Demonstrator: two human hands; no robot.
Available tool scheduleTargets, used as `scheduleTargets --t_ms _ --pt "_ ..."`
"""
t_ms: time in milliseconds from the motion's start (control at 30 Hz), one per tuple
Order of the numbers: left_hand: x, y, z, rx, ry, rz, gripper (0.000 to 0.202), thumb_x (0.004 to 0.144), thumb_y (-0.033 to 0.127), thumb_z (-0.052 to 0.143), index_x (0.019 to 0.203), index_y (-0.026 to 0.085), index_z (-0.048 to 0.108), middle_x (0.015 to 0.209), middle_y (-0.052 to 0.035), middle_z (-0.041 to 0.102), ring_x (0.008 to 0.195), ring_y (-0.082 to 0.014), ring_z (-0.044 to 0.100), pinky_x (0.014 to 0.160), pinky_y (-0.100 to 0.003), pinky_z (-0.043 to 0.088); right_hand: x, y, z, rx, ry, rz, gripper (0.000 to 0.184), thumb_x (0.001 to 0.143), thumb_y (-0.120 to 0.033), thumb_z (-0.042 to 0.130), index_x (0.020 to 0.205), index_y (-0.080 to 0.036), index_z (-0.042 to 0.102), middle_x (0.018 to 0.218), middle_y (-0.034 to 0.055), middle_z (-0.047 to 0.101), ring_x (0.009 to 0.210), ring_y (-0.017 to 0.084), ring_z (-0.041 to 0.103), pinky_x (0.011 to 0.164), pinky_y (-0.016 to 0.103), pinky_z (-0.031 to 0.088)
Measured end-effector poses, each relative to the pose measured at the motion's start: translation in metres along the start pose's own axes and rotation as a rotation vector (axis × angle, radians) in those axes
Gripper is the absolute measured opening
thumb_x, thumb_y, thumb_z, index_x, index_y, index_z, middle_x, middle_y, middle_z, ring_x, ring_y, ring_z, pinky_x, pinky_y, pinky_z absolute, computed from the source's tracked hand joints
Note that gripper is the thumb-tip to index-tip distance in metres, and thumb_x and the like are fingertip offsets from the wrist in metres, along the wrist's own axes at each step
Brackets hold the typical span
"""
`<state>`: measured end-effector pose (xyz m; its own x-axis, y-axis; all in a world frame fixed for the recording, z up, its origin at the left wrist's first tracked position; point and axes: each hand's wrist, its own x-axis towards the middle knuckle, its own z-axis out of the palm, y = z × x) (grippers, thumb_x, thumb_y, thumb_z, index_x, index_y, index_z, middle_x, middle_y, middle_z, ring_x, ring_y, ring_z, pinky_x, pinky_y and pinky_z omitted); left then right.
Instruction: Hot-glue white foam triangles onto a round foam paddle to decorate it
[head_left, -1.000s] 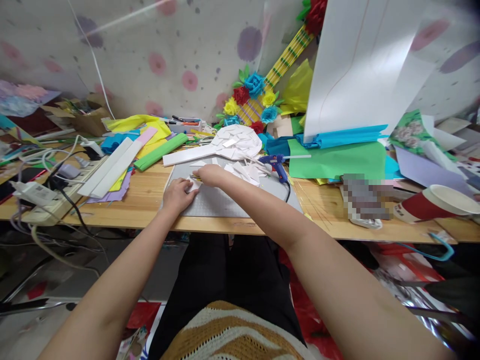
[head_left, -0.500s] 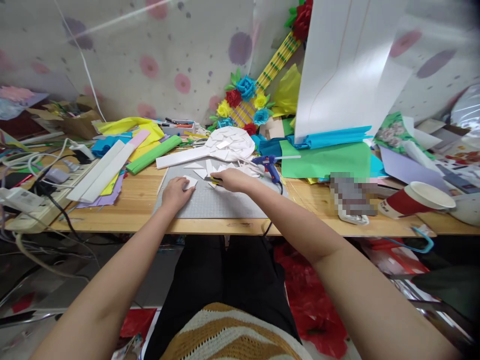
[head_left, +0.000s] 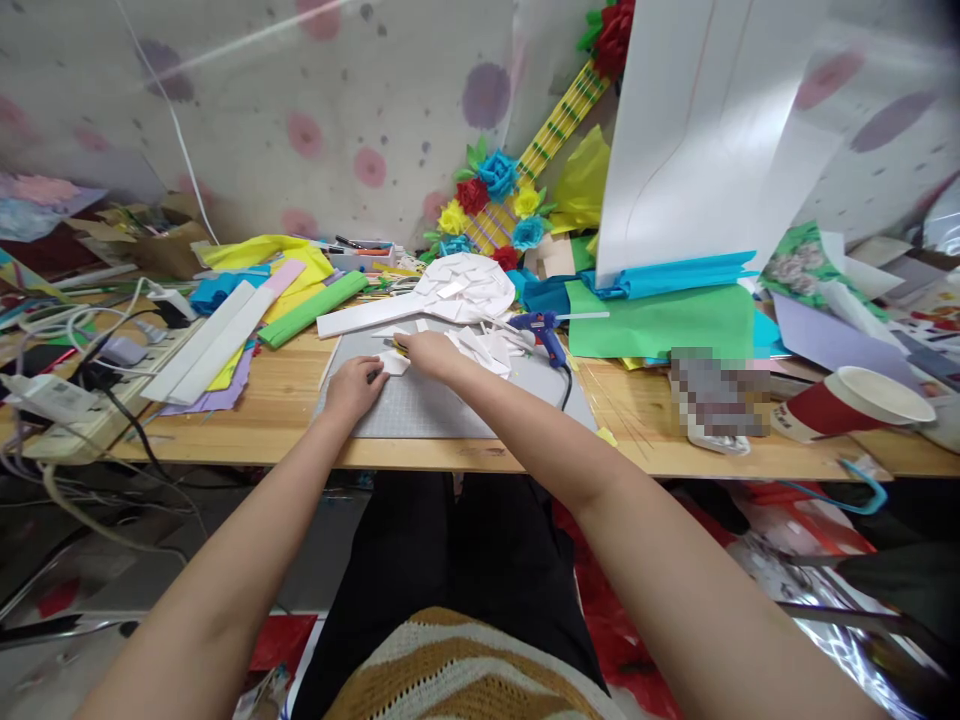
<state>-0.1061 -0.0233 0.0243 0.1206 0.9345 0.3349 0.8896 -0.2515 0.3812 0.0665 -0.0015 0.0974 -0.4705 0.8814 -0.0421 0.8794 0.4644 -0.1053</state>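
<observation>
My left hand (head_left: 355, 388) is closed at the near edge of a small white board piece (head_left: 393, 362), holding it on the grey cutting mat (head_left: 427, 420). My right hand (head_left: 429, 356) grips a utility knife (head_left: 401, 345) with a yellow and black body, of which only a little shows. The knife is at the far edge of that piece, and its blade is too small to make out. White scraps (head_left: 487, 350) lie to the right of my right hand. Behind them is a round white shape with a long strip (head_left: 371, 314), its top covered in overlapping white pieces.
A blue glue gun (head_left: 546, 330) lies right of the scraps, its black cord running over the mat. Folded paper (head_left: 322, 306) and a power strip (head_left: 112, 400) are on the left. A paper cup (head_left: 844, 405) stands near the right edge. A flower-covered guitar shape (head_left: 502, 205) leans at the back.
My right hand and the knife have moved left, from beside the scraps to the white piece at my left hand. My left hand stays almost in place. The view has shifted slightly.
</observation>
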Motion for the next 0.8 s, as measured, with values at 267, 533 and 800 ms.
scheduleTargets --t_ms 267,533,800 --pt "0.000 0.003 0.001 0.036 0.014 -0.007 0.018 0.084 0.030 0.062 0.093 0.021 0.075 0.109 -0.0073 0.071 0.108 -0.0242 0.063 0.094 -0.036 0.050 0.004 -0.022 -0.011 -0.121 -0.108 -0.063 0.037 0.091 -0.012 0.041 0.122 -0.008 0.060 0.118 0.0202 0.066 0.113 0.028 0.063 0.088 0.034 0.049" --pt "-0.001 0.005 0.002 0.059 0.039 -0.012 0.016 0.085 0.029 0.062 0.091 0.021 0.074 0.109 -0.0070 0.071 0.107 -0.0244 0.063 0.091 -0.037 0.050 -0.030 -0.005 -0.012 -0.147 -0.138 -0.085 0.042 0.094 -0.014 0.036 0.130 -0.014 0.056 0.114 0.0183 0.068 0.111 0.026 0.063 0.084 0.032 0.048" --pt "0.002 0.000 0.006 0.022 0.067 -0.019 0.015 0.082 0.032 0.063 0.086 0.019 0.070 0.103 -0.0088 0.069 0.104 -0.0254 0.061 0.091 -0.037 0.049 -0.062 0.031 -0.007 -0.109 -0.171 -0.038 0.050 0.091 -0.017 0.043 0.140 -0.024 0.051 0.118 0.0131 0.068 0.104 0.026 0.065 0.077 0.030 0.044"
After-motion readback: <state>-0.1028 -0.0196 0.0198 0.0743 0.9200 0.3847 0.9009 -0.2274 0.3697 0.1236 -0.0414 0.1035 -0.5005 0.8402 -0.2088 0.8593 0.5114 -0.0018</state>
